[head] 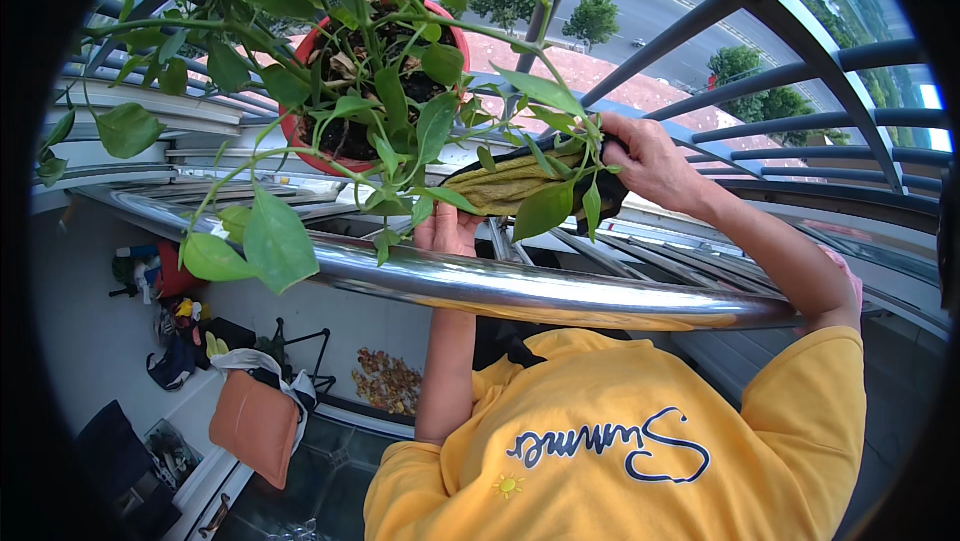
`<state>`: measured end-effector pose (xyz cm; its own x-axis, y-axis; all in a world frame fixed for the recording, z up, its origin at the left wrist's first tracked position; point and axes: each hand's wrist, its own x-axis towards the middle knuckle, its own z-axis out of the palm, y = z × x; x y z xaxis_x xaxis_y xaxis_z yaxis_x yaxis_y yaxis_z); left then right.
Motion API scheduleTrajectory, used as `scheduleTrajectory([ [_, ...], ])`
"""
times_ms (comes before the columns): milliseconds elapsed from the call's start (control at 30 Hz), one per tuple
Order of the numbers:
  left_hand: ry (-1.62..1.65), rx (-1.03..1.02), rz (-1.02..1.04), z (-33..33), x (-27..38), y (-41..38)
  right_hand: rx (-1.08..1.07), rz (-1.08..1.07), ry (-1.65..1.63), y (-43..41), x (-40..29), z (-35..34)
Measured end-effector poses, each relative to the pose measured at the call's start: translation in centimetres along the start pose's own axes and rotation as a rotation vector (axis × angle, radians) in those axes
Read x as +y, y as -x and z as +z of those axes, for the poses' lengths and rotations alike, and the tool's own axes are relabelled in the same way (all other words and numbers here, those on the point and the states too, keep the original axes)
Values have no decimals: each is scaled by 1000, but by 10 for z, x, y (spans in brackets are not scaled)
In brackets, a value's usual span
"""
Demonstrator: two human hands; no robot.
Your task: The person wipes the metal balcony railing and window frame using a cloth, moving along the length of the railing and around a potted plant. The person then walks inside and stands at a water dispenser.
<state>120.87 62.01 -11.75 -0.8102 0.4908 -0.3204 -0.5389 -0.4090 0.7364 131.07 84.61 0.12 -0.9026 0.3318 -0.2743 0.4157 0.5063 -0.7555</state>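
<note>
A yellow-and-black piece of fabric (514, 182), perhaps a work glove, stretches between my hands beyond the metal rail. My right hand (649, 162) pinches its right end beside a pepper-like plant's stems. At the fabric's lower left edge, my left hand (448, 229) grips it with the fingertips, partly hidden by leaves. The leafy green plant (397, 98) grows from a red round pot (300, 124) at the upper left, and its leaves hang over the fabric and the rail.
A shiny metal rail (525, 282) crosses under my forearms. Grey window-guard bars (795, 79) curve beyond, above a road with trees. Below lie an orange cushion (255, 421), a folding stand (304, 353), bags and a heap of dry pieces (386, 382) on a ledge.
</note>
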Motion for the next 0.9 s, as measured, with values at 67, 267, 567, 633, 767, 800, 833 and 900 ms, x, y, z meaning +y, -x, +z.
scheduleTrajectory([
  [67,-20,6,-8,7,-2,2,-165,69,102,-2,-6,-24],
  [267,-325,215,127,-9,-15,-11,102,-238,666,-14,14,10],
  [567,-401,382,184,-13,-15,-8,-223,-819,517,-40,8,96],
  [633,-412,343,201,-20,-23,-5,-161,-882,540,-40,10,95],
  [767,-527,171,323,-31,-32,9,-207,-943,759,-56,23,110],
  [800,-487,232,219,-31,-35,8,-214,-946,780,-61,24,110],
  [833,-429,272,160,-29,-35,8,-218,-948,799,-65,23,111],
  [900,-312,352,42,-21,-32,8,-206,-949,758,-68,26,114],
])
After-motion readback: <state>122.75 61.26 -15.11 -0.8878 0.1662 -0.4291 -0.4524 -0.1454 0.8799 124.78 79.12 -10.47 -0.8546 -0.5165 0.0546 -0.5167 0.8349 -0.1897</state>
